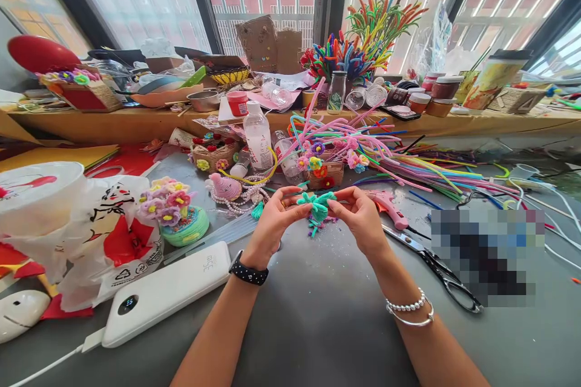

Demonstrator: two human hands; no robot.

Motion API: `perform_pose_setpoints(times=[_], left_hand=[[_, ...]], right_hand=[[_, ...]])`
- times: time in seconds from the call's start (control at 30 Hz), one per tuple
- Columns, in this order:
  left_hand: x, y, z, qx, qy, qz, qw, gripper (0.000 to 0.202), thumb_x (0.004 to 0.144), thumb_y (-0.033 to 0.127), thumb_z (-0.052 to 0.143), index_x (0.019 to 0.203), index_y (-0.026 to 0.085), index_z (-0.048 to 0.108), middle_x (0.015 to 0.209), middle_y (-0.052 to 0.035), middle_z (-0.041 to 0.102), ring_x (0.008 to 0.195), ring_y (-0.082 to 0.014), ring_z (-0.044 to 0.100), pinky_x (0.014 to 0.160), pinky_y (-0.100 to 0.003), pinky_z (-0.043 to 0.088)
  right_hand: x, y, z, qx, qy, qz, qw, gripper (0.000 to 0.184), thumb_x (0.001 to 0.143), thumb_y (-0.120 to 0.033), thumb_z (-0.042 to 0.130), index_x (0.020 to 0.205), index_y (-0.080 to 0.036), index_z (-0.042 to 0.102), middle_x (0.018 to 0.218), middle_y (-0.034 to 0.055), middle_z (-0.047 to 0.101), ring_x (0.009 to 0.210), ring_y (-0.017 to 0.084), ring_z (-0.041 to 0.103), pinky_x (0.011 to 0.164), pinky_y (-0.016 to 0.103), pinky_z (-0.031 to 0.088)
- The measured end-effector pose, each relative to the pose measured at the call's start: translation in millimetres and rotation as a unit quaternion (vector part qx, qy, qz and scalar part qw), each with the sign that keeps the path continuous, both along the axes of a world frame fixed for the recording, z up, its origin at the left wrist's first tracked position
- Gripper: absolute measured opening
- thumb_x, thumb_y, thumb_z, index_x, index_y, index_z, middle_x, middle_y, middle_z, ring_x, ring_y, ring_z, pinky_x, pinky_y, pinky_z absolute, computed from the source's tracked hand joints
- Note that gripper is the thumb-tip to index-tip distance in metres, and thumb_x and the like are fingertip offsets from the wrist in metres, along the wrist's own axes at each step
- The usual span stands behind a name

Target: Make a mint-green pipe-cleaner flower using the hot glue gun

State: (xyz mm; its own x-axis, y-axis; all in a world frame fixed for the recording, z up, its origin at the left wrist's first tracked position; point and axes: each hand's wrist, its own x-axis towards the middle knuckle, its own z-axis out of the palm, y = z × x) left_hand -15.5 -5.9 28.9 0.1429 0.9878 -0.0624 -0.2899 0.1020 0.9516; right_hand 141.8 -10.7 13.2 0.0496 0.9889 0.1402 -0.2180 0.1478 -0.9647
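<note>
A teal pipe-cleaner flower (319, 208) is held up over the grey table, pinched from both sides. My left hand (278, 217) grips its left edge between thumb and fingers, and my right hand (361, 217) has the right edge in the same kind of pinch. Small purple and teal fuzzy bits (314, 227) lie on the table just below it, partly hidden by the flower. A pink glue gun (394, 213) rests just beyond my right hand. Black-handled scissors (436, 263) lie beside my right forearm.
A white power bank (167, 293) with a cable lies left of my left forearm. Near it stands a potted pipe-cleaner bouquet (185, 224). Loose pipe cleaners (422, 166) spread across the back right. A plastic bottle (257, 136) stands behind my hands. One patch at right is blurred out.
</note>
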Motion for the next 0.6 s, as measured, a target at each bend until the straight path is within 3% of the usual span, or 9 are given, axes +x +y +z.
perform_pose_setpoints(times=[0.2, 0.4, 0.6], left_hand=[[1.0, -0.8, -1.5, 0.009, 0.031, 0.005, 0.999, 0.05, 0.055, 0.021, 0.076, 0.098, 0.016, 0.052, 0.087, -0.0035, 0.059, 0.08, -0.0145, 0.059, 0.074, -0.027, 0.046], [1.7, -1.4, -2.4, 0.02, 0.017, -0.032, 0.999, 0.052, 0.06, 0.021, 0.073, 0.108, 0.017, 0.054, 0.098, -0.0074, 0.062, 0.093, -0.0179, 0.057, 0.08, -0.03, 0.045], [1.9, -1.7, -1.8, 0.016, 0.027, -0.036, 0.999, 0.036, 0.057, 0.023, 0.074, 0.091, 0.015, 0.065, 0.09, -0.0058, 0.067, 0.086, -0.0186, 0.06, 0.082, -0.031, 0.044]], right_hand=[[-0.5, -2.8, 3.0, -0.007, 0.025, -0.008, 1.0, 0.026, 0.063, -0.032, 0.069, 0.077, -0.016, 0.053, 0.072, -0.0004, 0.062, 0.066, 0.013, 0.062, 0.062, 0.028, 0.053], [-2.6, -4.0, 1.2, 0.007, 0.02, -0.003, 1.0, 0.027, 0.065, -0.032, 0.068, 0.084, -0.018, 0.055, 0.076, -0.0001, 0.062, 0.068, 0.013, 0.06, 0.061, 0.026, 0.05], [-1.1, -4.0, -0.2, 0.039, -0.049, 0.029, 0.998, 0.025, 0.069, -0.034, 0.063, 0.089, -0.018, 0.064, 0.084, 0.0034, 0.067, 0.071, 0.014, 0.061, 0.061, 0.025, 0.049]])
